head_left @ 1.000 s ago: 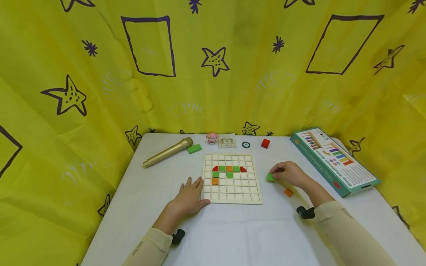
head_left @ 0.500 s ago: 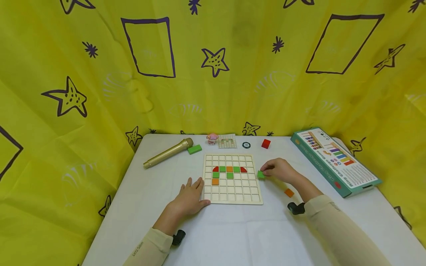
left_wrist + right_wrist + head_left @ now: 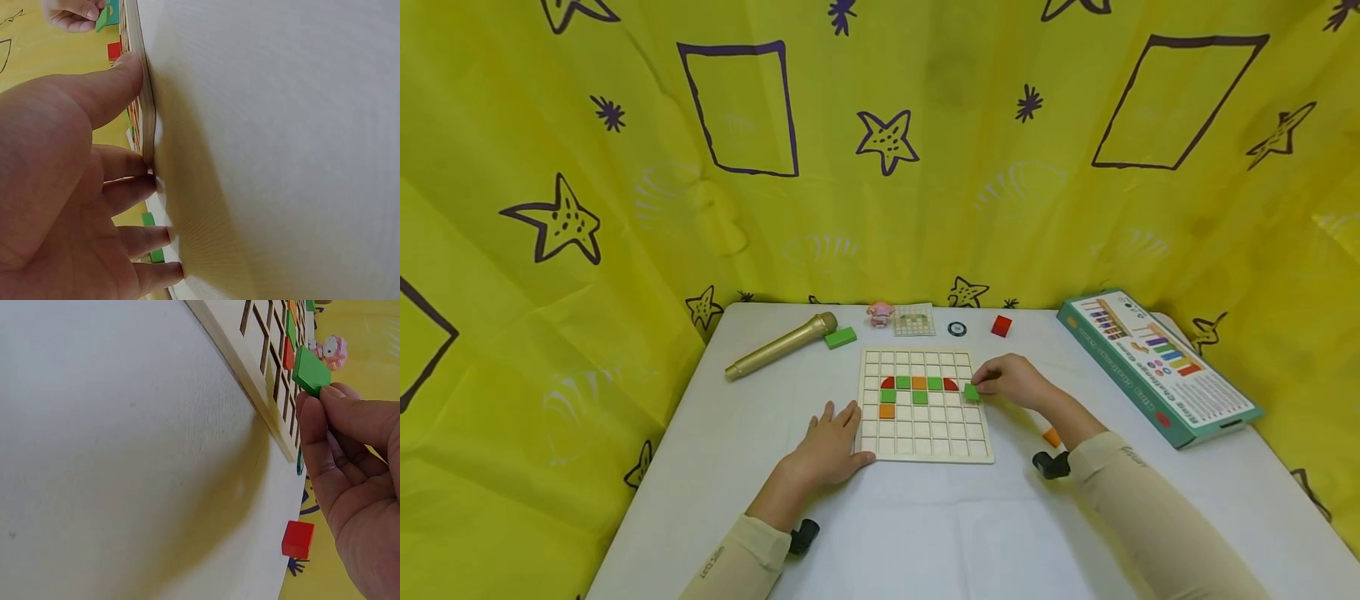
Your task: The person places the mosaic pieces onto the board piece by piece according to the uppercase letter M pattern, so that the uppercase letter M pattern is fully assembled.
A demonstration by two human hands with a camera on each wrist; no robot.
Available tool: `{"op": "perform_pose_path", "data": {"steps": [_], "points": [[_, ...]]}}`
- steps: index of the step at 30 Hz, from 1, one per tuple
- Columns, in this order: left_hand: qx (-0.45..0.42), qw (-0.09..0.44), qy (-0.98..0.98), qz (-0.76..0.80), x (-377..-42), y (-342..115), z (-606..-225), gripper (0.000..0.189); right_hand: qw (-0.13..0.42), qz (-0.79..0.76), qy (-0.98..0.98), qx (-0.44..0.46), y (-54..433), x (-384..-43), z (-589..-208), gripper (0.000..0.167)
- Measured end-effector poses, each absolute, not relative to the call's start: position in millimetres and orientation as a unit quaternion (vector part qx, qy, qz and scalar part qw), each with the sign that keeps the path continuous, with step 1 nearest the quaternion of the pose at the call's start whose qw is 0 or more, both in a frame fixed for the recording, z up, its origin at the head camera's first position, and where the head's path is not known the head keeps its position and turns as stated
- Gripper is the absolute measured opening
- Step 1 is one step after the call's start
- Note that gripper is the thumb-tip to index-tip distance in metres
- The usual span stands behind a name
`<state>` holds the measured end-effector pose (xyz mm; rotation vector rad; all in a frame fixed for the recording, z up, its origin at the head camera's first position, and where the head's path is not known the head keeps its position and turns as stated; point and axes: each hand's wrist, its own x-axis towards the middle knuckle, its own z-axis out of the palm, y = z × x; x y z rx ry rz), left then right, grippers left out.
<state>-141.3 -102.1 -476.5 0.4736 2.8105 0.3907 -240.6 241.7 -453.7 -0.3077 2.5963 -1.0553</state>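
Between thumb and fingertips my right hand [image 3: 1017, 382] pinches a green square tile [image 3: 310, 370], held over the right edge of a wooden grid board [image 3: 925, 448]. My left hand [image 3: 827, 446] lies with fingers spread at the board's lower left corner; in the left wrist view its thumb touches the board's edge. On the board, a row runs from a red rounded tile [image 3: 888, 383] through green and orange squares to another red rounded tile [image 3: 951, 385]. Below this row sit two green squares and an orange square tile [image 3: 887, 412].
A loose orange tile [image 3: 1052, 437] lies under my right forearm. Along the back are a gold microphone [image 3: 782, 346], a green block [image 3: 840, 337], a pink figurine [image 3: 880, 314], a pattern card [image 3: 913, 320], a round disc [image 3: 957, 329] and a red block [image 3: 1002, 326]. A game box [image 3: 1157, 367] stands right.
My right hand has carried the green tile leftward from the table beside the board to above the board's right edge. My left hand has stayed in place.
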Motion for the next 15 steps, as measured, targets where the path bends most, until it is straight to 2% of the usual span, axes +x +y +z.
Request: {"op": "perform_pose_path", "data": {"steps": [15], "points": [[0.158,0.132,0.969,0.135,-142.3,-102.4,-481.0,0.086,0.175,-0.368,0.905,-0.12,220.6,-246.8,-459.6,0.007]]}}
